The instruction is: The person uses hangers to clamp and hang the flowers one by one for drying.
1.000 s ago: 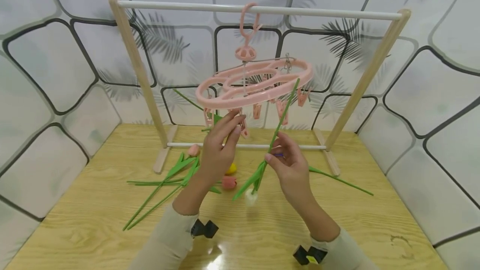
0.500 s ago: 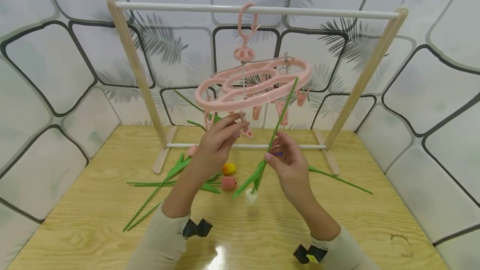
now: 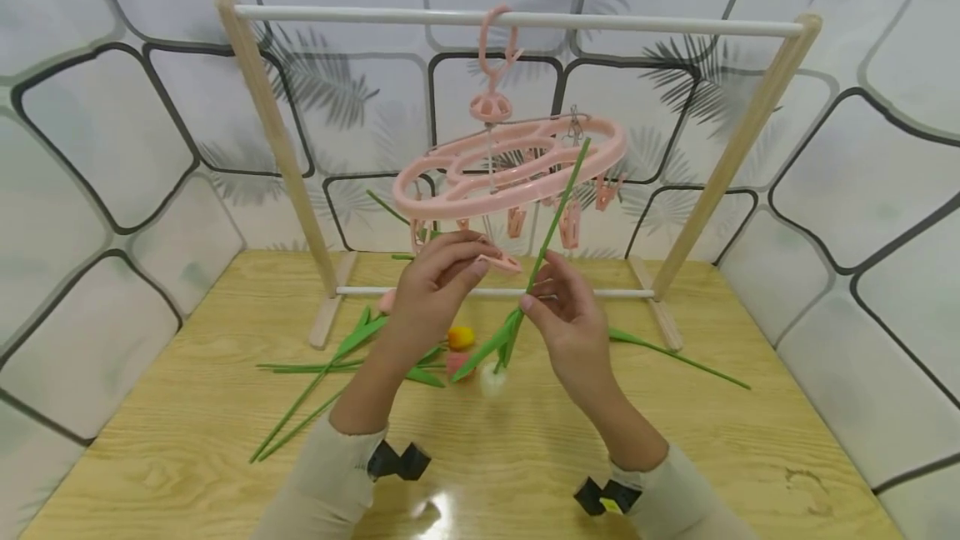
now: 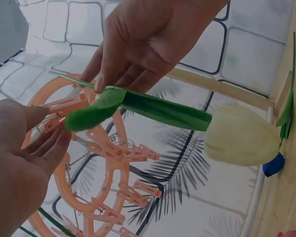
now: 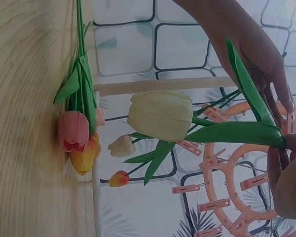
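Just under a pink clip hanger [image 3: 517, 193], two bare hands are busy with a fake flower. Left hand [image 3: 427, 290] has its thumb and fingers closed around a pink clip [image 3: 504, 262], tipped so its nose points over toward the other hand. Can't tell whether the clip's mouth is spread. Right hand [image 3: 573, 327] pinches the stem of a white tulip [image 5: 160, 116] right by the leaves, so the tulip's basically upside down: bloom low over the table [image 3: 750, 457], bare stem slanting up in front of the hanger. From the head view I can't tell if the stem tip touches the ring. Clip and stem look close but apart.

Hanger's hooked on the white top bar [image 3: 637, 22] of a wooden stand [image 3: 278, 140], and its ring hangs tilted, right side higher. More clips dangle around it. Right wrist view also shows a small pale tulip [image 5: 122, 146] and a red-yellow one [image 5: 119, 178] hanging bloom-down behind the white one. On the table there's a pink tulip [image 5: 74, 131] beside an orange-yellow tulip [image 5: 85, 158], plus a blue bloom [image 4: 273, 164] near the stand's bottom bar [image 3: 600, 294].
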The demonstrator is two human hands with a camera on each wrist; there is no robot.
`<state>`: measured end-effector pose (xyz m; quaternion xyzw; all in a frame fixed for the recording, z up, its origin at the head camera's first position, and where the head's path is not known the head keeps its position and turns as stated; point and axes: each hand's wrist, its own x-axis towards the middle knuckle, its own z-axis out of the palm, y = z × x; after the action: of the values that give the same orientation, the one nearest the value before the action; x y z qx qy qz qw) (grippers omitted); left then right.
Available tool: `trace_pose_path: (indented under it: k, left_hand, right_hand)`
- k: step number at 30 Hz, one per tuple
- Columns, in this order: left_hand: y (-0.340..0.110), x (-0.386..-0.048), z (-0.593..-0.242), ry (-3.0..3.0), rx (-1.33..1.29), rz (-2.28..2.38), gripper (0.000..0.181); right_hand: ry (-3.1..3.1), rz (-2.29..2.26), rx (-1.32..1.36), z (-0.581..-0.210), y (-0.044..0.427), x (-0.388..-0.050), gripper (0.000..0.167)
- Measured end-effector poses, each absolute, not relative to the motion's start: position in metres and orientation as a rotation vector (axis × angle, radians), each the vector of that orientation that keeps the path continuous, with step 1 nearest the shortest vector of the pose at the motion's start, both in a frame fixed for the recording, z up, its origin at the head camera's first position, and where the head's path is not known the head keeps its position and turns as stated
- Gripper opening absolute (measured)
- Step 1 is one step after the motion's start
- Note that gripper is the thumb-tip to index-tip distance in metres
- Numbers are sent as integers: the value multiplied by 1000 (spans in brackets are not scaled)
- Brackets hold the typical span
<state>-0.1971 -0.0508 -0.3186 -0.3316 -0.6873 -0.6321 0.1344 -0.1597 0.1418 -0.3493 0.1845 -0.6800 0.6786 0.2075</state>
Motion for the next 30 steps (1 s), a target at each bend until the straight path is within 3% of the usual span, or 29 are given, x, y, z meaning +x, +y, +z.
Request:
trace_pose_path:
  k: [20,30]
  left_hand:
    - [-48,-194,-316,-1996,-920,-1968,16]
    - [-45,-196,-322,-1976,-914,-1958,17]
  right_hand:
    - [-1786,1400,765,-352,134,-180,55]
    - [-1765,1341,766,-354,133,-180,56]
